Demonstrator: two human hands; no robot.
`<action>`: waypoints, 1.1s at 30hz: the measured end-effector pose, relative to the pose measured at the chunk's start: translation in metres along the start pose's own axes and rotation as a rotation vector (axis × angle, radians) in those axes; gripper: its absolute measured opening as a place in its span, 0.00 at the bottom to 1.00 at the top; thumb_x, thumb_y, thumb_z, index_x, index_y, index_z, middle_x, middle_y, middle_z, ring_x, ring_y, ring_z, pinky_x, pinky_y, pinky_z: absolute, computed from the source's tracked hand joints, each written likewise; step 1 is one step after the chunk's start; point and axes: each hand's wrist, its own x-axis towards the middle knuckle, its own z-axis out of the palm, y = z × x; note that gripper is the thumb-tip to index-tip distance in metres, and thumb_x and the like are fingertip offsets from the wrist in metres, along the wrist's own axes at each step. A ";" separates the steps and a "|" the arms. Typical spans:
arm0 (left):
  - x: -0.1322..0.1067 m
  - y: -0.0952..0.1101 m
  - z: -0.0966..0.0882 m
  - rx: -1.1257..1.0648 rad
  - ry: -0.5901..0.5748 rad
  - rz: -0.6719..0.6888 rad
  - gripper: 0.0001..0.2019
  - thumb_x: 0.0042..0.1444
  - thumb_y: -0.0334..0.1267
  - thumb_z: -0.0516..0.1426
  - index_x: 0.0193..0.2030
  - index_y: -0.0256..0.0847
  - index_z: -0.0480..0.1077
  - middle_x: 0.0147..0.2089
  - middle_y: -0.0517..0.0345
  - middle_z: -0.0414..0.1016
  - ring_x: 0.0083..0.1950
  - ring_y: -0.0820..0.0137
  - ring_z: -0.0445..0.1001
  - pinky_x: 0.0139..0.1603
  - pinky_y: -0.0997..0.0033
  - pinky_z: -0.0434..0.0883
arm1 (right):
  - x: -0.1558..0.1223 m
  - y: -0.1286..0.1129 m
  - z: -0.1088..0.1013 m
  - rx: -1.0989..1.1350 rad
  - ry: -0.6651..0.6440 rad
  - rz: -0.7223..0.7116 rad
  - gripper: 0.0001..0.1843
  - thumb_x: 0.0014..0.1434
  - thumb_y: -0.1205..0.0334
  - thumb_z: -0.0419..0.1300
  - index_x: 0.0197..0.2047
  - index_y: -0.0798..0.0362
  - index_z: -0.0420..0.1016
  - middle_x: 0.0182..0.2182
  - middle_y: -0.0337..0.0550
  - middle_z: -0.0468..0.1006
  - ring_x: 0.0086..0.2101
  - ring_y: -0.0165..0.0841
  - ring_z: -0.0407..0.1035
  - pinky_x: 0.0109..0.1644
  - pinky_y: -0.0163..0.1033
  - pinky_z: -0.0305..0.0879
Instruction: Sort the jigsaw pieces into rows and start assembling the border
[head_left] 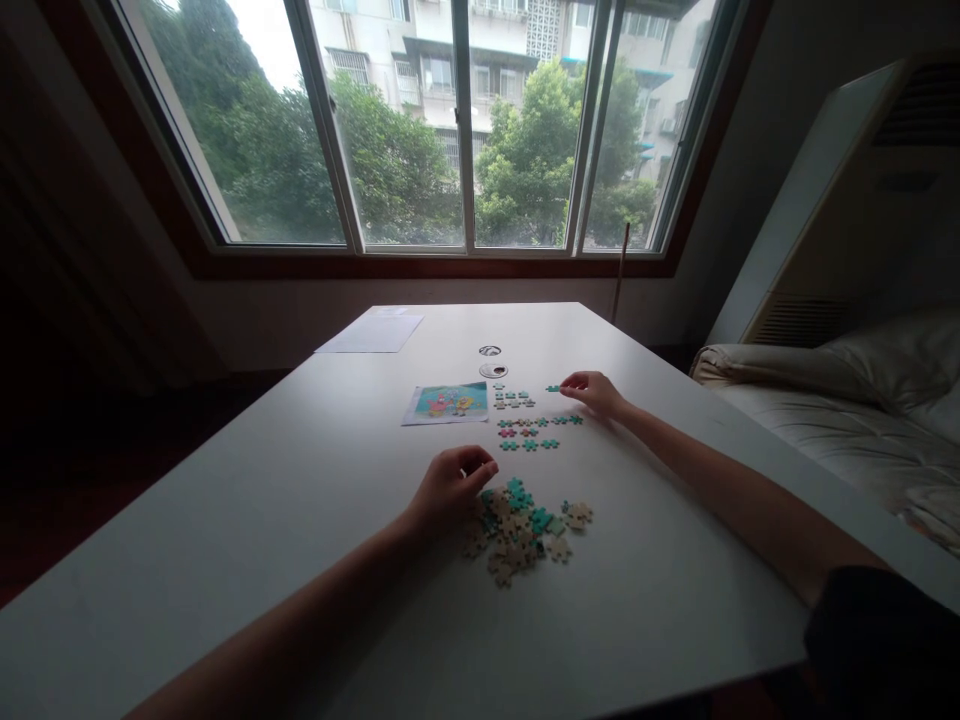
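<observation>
A heap of loose jigsaw pieces (525, 530), teal and cream, lies on the white table (300, 560) in front of me. My left hand (450, 487) rests curled at the heap's left edge, fingers bent inward; whether it holds a piece is hidden. My right hand (594, 391) reaches farther out, fingers pinched beside a single teal piece (553, 388). Between the hands lie sorted rows of pieces (534, 432), teal and pink. A colourful reference picture (447, 403) lies flat to their left.
A sheet of paper (373, 332) lies at the table's far left. Two small round objects (492, 361) sit behind the pieces. A bed with pale bedding (840, 400) stands to the right, a large window (457, 120) behind the table.
</observation>
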 end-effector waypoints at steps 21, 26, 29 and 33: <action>0.001 0.001 0.001 -0.013 -0.004 -0.006 0.11 0.51 0.41 0.53 0.26 0.36 0.70 0.21 0.62 0.65 0.23 0.74 0.61 0.24 0.77 0.59 | 0.031 -0.015 0.029 -0.141 -0.176 0.016 0.11 0.51 0.59 0.59 0.36 0.55 0.77 0.31 0.43 0.77 0.30 0.29 0.68 0.33 0.32 0.60; 0.002 -0.001 -0.001 -0.018 -0.009 0.003 0.11 0.51 0.41 0.53 0.26 0.36 0.70 0.20 0.63 0.64 0.23 0.74 0.60 0.24 0.77 0.58 | 0.026 -0.024 0.019 -0.124 -0.177 -0.016 0.13 0.53 0.59 0.57 0.39 0.56 0.75 0.33 0.45 0.76 0.32 0.30 0.67 0.34 0.33 0.60; 0.001 -0.001 -0.002 -0.014 -0.003 0.006 0.11 0.50 0.41 0.53 0.26 0.36 0.70 0.21 0.62 0.64 0.24 0.74 0.61 0.25 0.77 0.59 | 0.012 -0.039 0.004 -0.094 -0.206 -0.063 0.14 0.54 0.57 0.56 0.39 0.57 0.74 0.33 0.44 0.76 0.32 0.29 0.67 0.34 0.33 0.61; 0.001 0.000 -0.001 -0.012 -0.005 0.002 0.11 0.50 0.40 0.53 0.26 0.35 0.70 0.21 0.62 0.65 0.24 0.74 0.60 0.25 0.77 0.59 | -0.023 -0.071 -0.022 0.017 -0.559 -0.214 0.15 0.51 0.53 0.58 0.34 0.56 0.74 0.28 0.40 0.74 0.29 0.27 0.66 0.31 0.31 0.60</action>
